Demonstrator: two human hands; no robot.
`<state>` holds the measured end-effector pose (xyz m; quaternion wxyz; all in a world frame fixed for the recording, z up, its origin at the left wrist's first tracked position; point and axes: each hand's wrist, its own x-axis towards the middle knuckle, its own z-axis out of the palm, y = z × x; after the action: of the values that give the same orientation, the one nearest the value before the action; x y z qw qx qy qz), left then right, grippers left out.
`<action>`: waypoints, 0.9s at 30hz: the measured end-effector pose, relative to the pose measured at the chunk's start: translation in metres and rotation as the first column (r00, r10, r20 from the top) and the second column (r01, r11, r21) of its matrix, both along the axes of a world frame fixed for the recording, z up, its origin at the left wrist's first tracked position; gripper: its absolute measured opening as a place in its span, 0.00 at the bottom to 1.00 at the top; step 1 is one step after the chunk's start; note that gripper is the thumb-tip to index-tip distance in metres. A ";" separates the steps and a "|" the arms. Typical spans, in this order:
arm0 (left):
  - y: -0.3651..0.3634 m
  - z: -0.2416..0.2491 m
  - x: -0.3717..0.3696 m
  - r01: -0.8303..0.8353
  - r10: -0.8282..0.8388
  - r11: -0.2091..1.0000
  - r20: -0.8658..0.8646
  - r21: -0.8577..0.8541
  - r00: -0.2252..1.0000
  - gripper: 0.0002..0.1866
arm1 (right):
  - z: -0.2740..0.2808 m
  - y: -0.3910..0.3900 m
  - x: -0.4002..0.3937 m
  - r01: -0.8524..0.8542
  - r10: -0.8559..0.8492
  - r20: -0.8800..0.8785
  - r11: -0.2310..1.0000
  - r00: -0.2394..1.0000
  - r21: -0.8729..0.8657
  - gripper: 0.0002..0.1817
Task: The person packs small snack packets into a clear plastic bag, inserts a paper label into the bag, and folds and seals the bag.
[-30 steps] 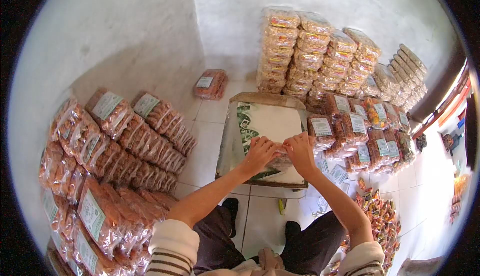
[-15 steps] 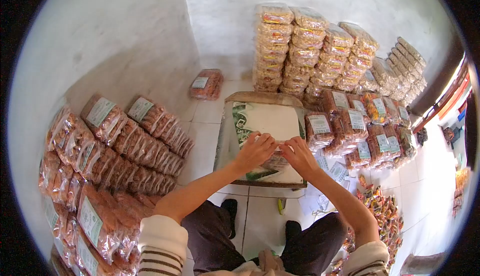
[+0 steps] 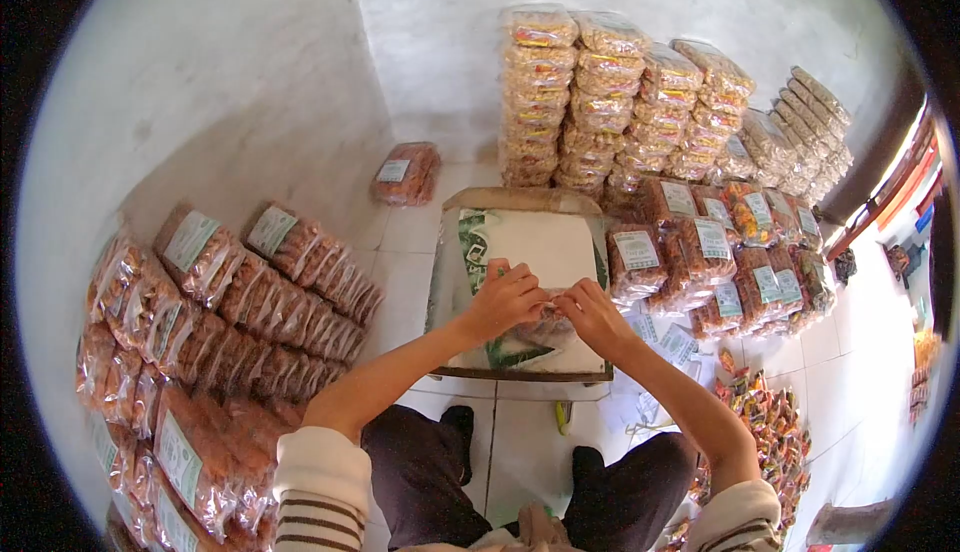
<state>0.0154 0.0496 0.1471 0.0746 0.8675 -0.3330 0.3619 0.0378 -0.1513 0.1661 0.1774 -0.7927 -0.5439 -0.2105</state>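
Note:
My left hand and my right hand are close together above a low table with a white and green top. Both hands are closed, fingers pinching the gathered upper edge of a clear plastic bag. Reddish-brown contents show through the bag, which is partly hidden below my hands. On the table's right side stand labelled snack packs, apart from my right hand.
Tall stacks of clear snack bags line the back wall. Rows of labelled brown packs fill the left side. One pack lies alone behind the table. Small colourful packets, papers and a yellow-green cutter-like object lie on the floor.
The view has shifted slightly. My hands stay together at the bag's upper edge, with fingers slightly repositioned and the left thumb or finger raised.

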 end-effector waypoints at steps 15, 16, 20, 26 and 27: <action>0.008 0.002 0.003 -0.070 0.003 0.985 -0.390 -0.157 0.921 0.10 | 0.000 0.011 0.017 0.073 -0.044 -0.251 0.991 0.967 0.109 0.08; 0.008 -0.001 0.004 -0.125 0.045 0.980 -0.444 -0.153 0.895 0.10 | 0.003 0.012 0.014 0.125 -0.095 -0.216 0.984 0.972 0.129 0.08; 0.004 -0.014 0.000 -0.093 0.011 0.975 -0.375 -0.200 0.927 0.10 | -0.007 0.015 0.010 0.078 -0.040 -0.266 0.988 0.963 0.133 0.12; 0.000 -0.019 -0.002 -0.113 -0.047 0.941 -0.456 -0.318 0.889 0.11 | 0.000 0.015 0.013 0.168 -0.110 -0.593 0.985 0.798 0.043 0.17; 0.000 -0.019 -0.002 -0.099 -0.095 0.926 -0.478 -0.365 0.873 0.11 | 0.002 0.016 0.011 0.176 -0.123 -0.578 0.984 0.807 0.037 0.16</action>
<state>0.0132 0.0498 0.1282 0.3212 0.8998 -0.2266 0.1893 0.0491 -0.1358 0.1684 0.3504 -0.8509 -0.3915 0.0003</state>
